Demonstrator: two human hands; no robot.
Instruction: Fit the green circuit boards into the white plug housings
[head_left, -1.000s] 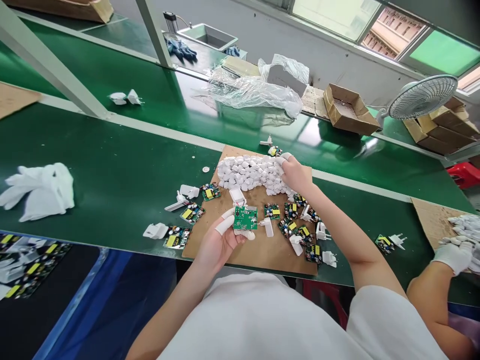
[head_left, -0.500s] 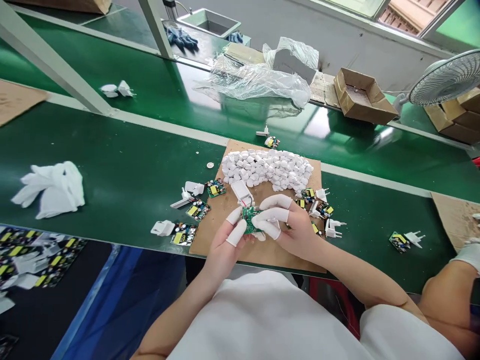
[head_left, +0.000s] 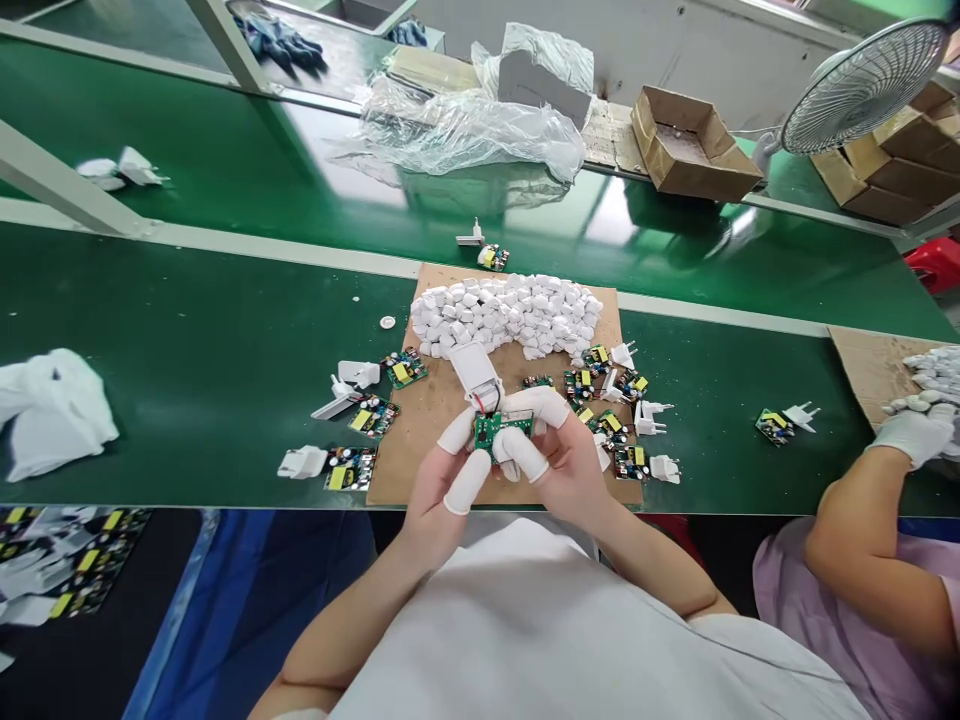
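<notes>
Above the cardboard's [head_left: 420, 440] middle, left hand [head_left: 439, 495] and right hand [head_left: 571, 465] each have their grip clamped on a board [head_left: 486, 430], wired to a case [head_left: 472, 370]. The step seems to be working the board by fingertip; the next move calls for steadiness and unstrained wires [head_left: 489, 400].

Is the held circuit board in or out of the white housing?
Out. The green board is between left hand and right hand; the white housing sits beyond it, a red wire bridging the gap.
</notes>
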